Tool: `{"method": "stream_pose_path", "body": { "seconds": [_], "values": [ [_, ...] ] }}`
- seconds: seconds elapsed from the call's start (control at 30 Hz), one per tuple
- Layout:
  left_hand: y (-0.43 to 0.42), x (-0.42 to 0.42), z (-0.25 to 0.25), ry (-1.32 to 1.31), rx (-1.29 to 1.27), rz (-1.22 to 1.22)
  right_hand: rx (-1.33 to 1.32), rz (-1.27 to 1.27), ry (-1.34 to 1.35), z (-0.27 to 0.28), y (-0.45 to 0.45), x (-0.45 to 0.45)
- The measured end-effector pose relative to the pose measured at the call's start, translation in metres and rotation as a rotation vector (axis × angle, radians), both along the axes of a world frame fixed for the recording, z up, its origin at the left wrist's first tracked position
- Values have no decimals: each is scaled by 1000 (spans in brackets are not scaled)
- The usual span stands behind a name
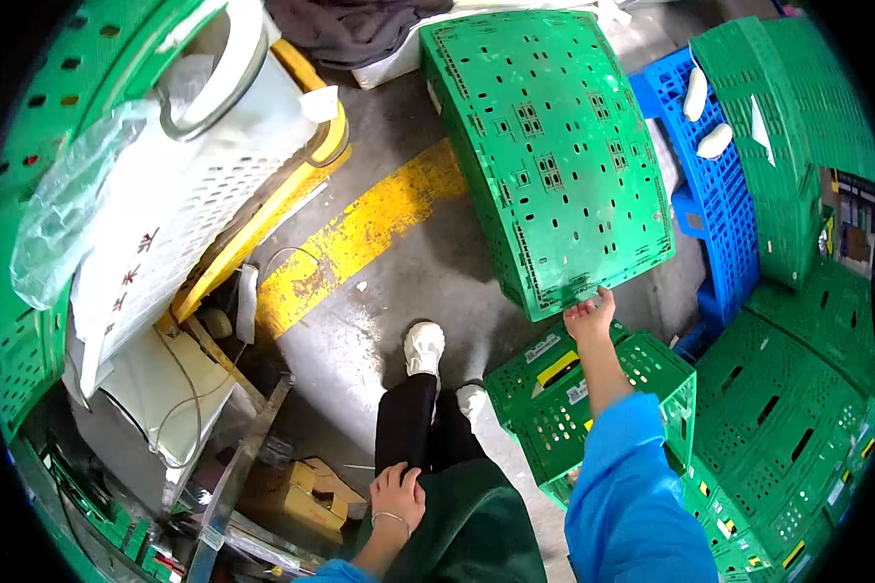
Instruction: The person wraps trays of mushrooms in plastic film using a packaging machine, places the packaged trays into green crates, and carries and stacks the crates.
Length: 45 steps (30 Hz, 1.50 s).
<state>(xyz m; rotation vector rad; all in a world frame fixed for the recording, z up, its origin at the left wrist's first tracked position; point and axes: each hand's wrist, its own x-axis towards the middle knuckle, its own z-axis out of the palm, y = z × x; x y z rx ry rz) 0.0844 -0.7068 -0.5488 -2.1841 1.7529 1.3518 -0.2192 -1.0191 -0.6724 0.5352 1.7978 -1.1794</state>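
Green plastic makes up the large crate (564,160), which lies ahead of the person, between the yellow floor stripe (360,233) and the blue pallet (715,175). The right hand (590,316) has its fingers curled on the crate's near edge, above a smaller crate (544,408). The left hand (399,496) rests on dark green cloth (476,530), fingers loosely bent; whether they grip it cannot be told.

Glare washes out white basket (180,209) — edges bowed, corners black.
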Motion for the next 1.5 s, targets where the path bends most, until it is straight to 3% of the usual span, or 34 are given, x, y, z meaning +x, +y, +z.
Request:
{"method": "stream_pose_path", "body": {
  "seconds": [0.13,0.23,0.3,0.33,0.37,0.43,0.5,0.57,0.63,0.77,0.83,0.9,0.97,1.03,1.07,1.1,1.2,1.23,1.3,1.37,1.43,1.5],
  "values": [
    [-54,-27,3,204,-232,113,-170,-57,-120,99,-12,-4],
    [-204,-73,47,311,-518,-27,-343,193,-179,183,-32,-9],
    [-304,-103,84,391,-785,-80,-521,519,-136,240,-46,-8],
    [-348,-111,100,393,-886,-127,-602,568,-69,264,-52,-7],
    [-380,-121,111,397,-991,-175,-692,770,149,277,-58,-15],
    [-412,-134,120,351,-1003,-243,-524,662,750,260,-77,-48],
    [-419,-151,119,340,-1068,-316,-243,235,464,140,-86,-148],
    [-417,-154,121,314,-1047,-383,-566,286,-84,122,-93,-128],
    [-412,-140,115,303,-1034,-384,-639,165,-131,136,-91,-95],
    [-390,-103,106,367,-1020,-324,-501,90,-99,140,-53,-82],
    [-373,-67,120,411,-980,-156,-639,366,-230,179,-36,-67],
    [-354,-40,135,510,-939,36,-783,425,-402,231,-37,-42],
    [-320,-27,153,329,-1001,111,-752,446,-507,262,-63,-25],
    [-263,-20,166,269,-845,95,-687,456,-477,272,-100,1],
    [-226,-17,180,214,-914,-16,-701,526,-519,274,-116,9],
    [-195,-12,218,276,-434,-162,-704,594,-566,268,-132,11],
    [-74,-23,310,207,61,-665,-748,747,-663,289,-154,-4],
    [-40,-31,375,272,203,-671,-750,729,-717,309,-147,-10],
    [28,-65,486,787,496,-194,-712,738,-771,382,-111,-30],
    [57,-102,570,910,139,-164,-724,803,-725,397,-124,-60],
    [111,-125,642,974,-225,-155,-645,693,-751,455,-92,-64],
    [169,-175,688,998,-762,-255,-762,802,-608,504,-54,-60]
  ]
}}
